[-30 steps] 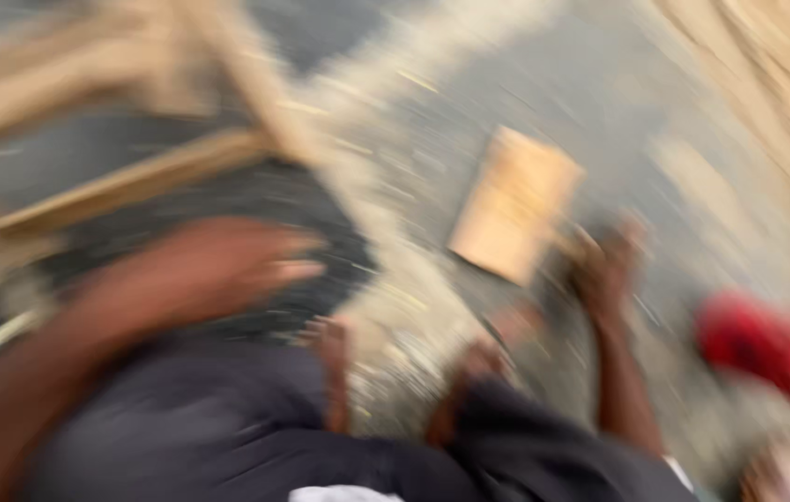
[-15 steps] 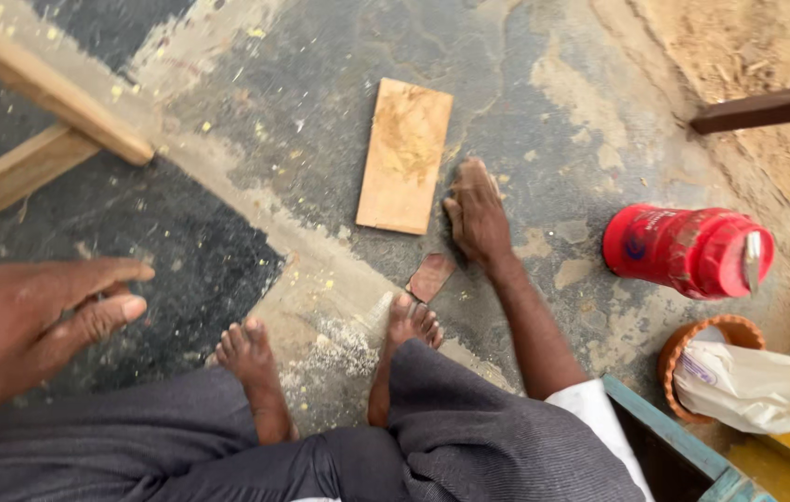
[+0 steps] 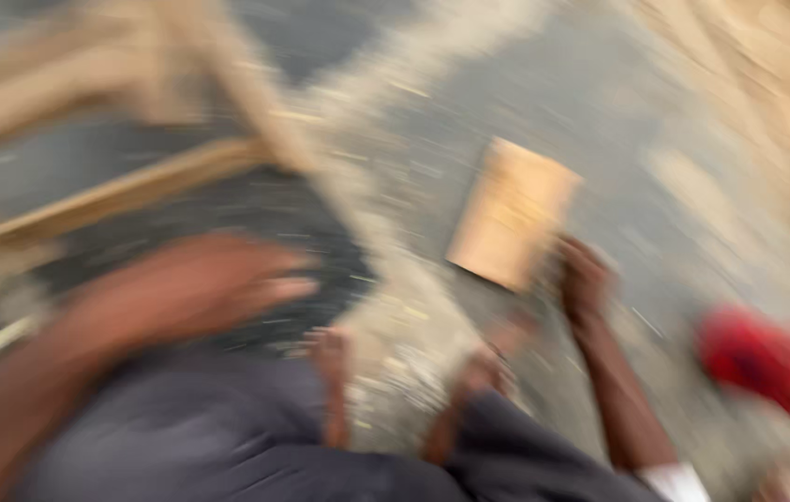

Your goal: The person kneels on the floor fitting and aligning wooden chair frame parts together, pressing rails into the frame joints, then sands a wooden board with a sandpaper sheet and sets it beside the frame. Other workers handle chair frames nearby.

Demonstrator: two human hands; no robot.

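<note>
The whole view is smeared by motion. My left hand (image 3: 200, 288) hovers low at the left over dark ground, fingers stretched out and holding nothing. My right hand (image 3: 585, 279) is down on the grey floor, touching the lower right corner of a flat light wooden board (image 3: 516, 209). The blur hides its fingers. My two bare feet (image 3: 330, 353) (image 3: 483, 372) stick out from dark trousers between the hands.
Pale wooden slats (image 3: 125, 191) joined as a frame lie at the upper left. A red container (image 3: 767, 367) lies on the floor at the right. A band of sawdust (image 3: 395, 307) crosses the floor between dark and grey patches.
The view has swung and turned blurry since half a second ago. The board and my right hand now sit further right in the picture, and the wooden frame fills more of the upper left.
</note>
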